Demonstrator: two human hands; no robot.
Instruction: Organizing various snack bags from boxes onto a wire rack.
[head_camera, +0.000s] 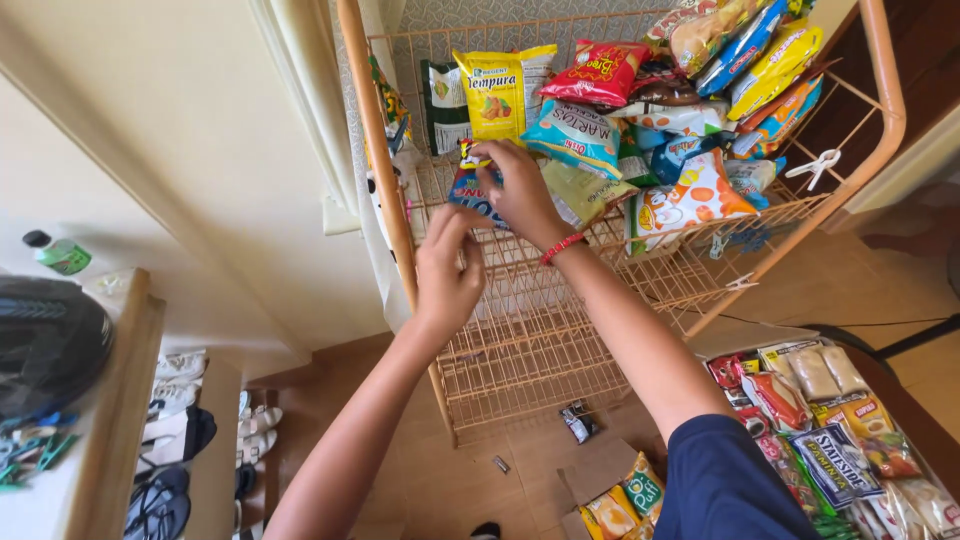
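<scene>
Against an orange wire rack (520, 330) at frame centre, both hands, right (520, 190) and left (447, 270), pinch a blue snack packet (470, 190), likely light, crinkly, slippery, best gripped by its edges.

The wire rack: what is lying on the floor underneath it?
Under the wire rack, a small dark packet and a tiny grey item lie on the floor. The arms hide anything farther along.

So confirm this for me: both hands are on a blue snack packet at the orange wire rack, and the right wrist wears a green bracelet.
One detail is wrong: the bracelet on the right wrist is red, not green, as the head view shows. The rest stands: the right hand and left hand are both at the blue snack packet on the orange wire rack.
</scene>
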